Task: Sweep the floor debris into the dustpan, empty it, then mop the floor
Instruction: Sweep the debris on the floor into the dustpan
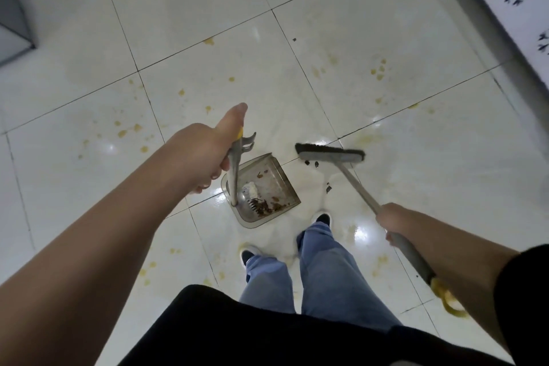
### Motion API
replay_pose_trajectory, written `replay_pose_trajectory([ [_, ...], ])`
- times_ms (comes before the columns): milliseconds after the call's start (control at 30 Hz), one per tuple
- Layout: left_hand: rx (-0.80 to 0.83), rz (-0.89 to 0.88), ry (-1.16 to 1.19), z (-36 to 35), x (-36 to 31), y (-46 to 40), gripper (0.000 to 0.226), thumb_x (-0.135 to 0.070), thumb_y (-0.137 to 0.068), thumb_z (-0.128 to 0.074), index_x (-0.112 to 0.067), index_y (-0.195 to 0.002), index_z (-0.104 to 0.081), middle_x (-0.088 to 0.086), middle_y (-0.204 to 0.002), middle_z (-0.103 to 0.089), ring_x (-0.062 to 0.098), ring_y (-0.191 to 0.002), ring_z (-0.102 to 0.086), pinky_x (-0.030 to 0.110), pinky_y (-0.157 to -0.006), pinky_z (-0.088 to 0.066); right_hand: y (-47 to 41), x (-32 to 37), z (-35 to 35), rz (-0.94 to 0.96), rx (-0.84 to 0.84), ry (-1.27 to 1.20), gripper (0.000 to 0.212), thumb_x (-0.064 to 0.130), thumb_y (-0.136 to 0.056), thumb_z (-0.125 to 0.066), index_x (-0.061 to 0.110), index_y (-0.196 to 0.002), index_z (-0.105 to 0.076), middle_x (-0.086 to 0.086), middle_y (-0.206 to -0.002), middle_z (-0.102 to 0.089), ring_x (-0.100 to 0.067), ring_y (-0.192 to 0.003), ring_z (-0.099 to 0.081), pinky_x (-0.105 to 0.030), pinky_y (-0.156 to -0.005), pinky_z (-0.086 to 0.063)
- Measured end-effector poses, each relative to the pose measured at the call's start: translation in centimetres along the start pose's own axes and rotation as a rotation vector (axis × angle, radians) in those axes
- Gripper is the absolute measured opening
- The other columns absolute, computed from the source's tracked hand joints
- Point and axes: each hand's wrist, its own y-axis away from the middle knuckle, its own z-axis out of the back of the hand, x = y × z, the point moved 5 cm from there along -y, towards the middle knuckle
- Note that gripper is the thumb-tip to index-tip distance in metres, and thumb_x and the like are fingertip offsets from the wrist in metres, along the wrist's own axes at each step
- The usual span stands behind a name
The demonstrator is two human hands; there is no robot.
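dustpan (261,189) sits on the white floor tiles (208,24) just ahead of our shoes, mouth facing right toward the broom head (329,154). it already holds brown crumbs and a pale lump near its back wall. our left hand (208,154) keeps its grip curled round the top of the upright dustpan handle (235,175), thumb laid along it; our right hand (390,221) has its grip wrapped round the broom handle (365,196), partway down.

a few dark bits of debris (328,187) lie between the bristles and the pan's lip, and two more sit just under the broom head. to do this stroke well, we judge the lip should be pressed flat to the tile, so nothing slides beneath it, and the broom drawn in short, low pulls toward the pan rather than flicked. the floor looks wet and glossy, so crumbs may smear or stick; firm bristle pressure should help. yellowish stains (130,131) are for the mop, not the broom.
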Motion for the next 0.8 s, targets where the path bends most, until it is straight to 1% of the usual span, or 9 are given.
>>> replay_pose_trajectory([
  [100,-0.001,-0.010,0.002,-0.2,-0.9,0.0,0.078,-0.080,-0.068,-0.029,-0.015,-0.028,-0.048,-0.004,-0.033,-0.040,0.015,-0.030,-0.035,0.023,-0.047,-0.032,0.9,-3.4,-0.5,-0.049,0.038,-0.119,0.012,0.011,-0.096,-0.039,0.005,-0.096,-0.050,-0.012,-0.065,-0.044,-0.021,-0.047,-0.043,-0.023,-0.044,-0.036],
  [200,0.019,-0.035,-0.018,-1.0,-1.8,0.3,0.076,-0.080,-0.068,-0.028,-0.017,-0.030,-0.048,-0.004,-0.033,-0.040,0.014,-0.027,-0.036,0.022,-0.046,-0.033,1.5,-5.2,0.3,-0.004,0.126,-0.303,0.019,0.013,-0.095,-0.039,0.009,-0.076,-0.039,-0.010,-0.050,-0.039,-0.016,-0.033,-0.039,-0.019,-0.041,-0.034],
  [433,-0.019,-0.029,-0.006,1.2,-2.6,0.2,0.073,-0.076,-0.076,-0.030,-0.010,-0.050,-0.047,-0.003,-0.034,-0.038,0.014,-0.029,-0.031,0.023,-0.046,-0.027,4.3,-7.2,0.2,-0.061,0.245,-0.722,0.019,0.008,-0.096,-0.029,0.013,-0.080,-0.039,-0.008,-0.058,-0.035,-0.013,-0.027,-0.035,-0.014,-0.034,-0.035],
  [533,-0.027,-0.070,-0.056,3.5,-3.3,-0.1,0.073,-0.077,-0.077,-0.025,-0.011,-0.052,-0.043,-0.003,-0.036,-0.036,0.014,-0.030,-0.029,0.024,-0.046,-0.025,5.1,-6.8,0.6,-0.123,0.237,-0.918,0.024,0.011,-0.098,-0.032,0.008,-0.075,-0.038,-0.011,-0.043,-0.041,-0.014,-0.022,-0.037,-0.014,-0.029,-0.035],
  [600,-0.016,-0.099,-0.085,4.8,-4.0,-0.4,0.073,-0.079,-0.074,-0.022,-0.011,-0.053,-0.042,-0.004,-0.034,-0.035,0.012,-0.027,-0.027,0.026,-0.046,-0.024,5.1,-6.6,0.4,-0.133,0.240,-1.076,0.034,0.014,-0.100,-0.035,0.007,-0.067,-0.039,-0.005,-0.031,-0.042,-0.011,-0.020,-0.039,-0.012,-0.026,-0.034],
  [667,-0.002,-0.151,-0.137,5.8,-4.7,-0.7,0.075,-0.080,-0.072,-0.020,-0.011,-0.054,-0.042,-0.004,-0.032,-0.034,0.011,-0.024,-0.026,0.026,-0.045,-0.024,5.8,-6.2,-1.3,-0.171,0.402,-1.375,0.041,0.023,-0.099,-0.043,0.009,-0.060,-0.041,0.002,-0.031,-0.042,-0.006,-0.021,-0.042,-0.012,-0.026,-0.035],
  [700,0.009,-0.174,-0.173,6.2,-4.9,-0.8,0.075,-0.081,-0.072,-0.020,-0.011,-0.053,-0.042,-0.004,-0.031,-0.034,0.011,-0.023,-0.026,0.026,-0.045,-0.024,6.1,-5.8,-2.5,-0.182,0.486,-1.544,0.038,0.022,-0.093,-0.054,0.010,-0.059,-0.044,0.002,-0.034,-0.042,-0.005,-0.023,-0.043,-0.013,-0.027,-0.037],
  [767,0.035,-0.207,-0.238,6.8,-5.0,-1.0,0.077,-0.080,-0.073,-0.021,-0.011,-0.049,-0.043,-0.003,-0.031,-0.034,0.012,-0.024,-0.027,0.025,-0.045,-0.024,6.8,-4.3,-5.3,-0.096,0.602,-1.820,0.037,-0.002,-0.058,-0.085,0.007,-0.059,-0.049,0.002,-0.036,-0.042,-0.003,-0.026,-0.045,-0.011,-0.030,-0.039],
  [800,0.048,-0.225,-0.256,6.8,-5.0,-1.2,0.078,-0.080,-0.074,-0.021,-0.011,-0.045,-0.043,-0.003,-0.032,-0.035,0.013,-0.026,-0.028,0.025,-0.045,-0.025,7.0,-3.3,-6.7,-0.081,0.634,-1.901,0.042,-0.008,-0.045,-0.087,0.006,-0.059,-0.050,0.001,-0.036,-0.041,-0.002,-0.026,-0.045,-0.009,-0.031,-0.039],
])
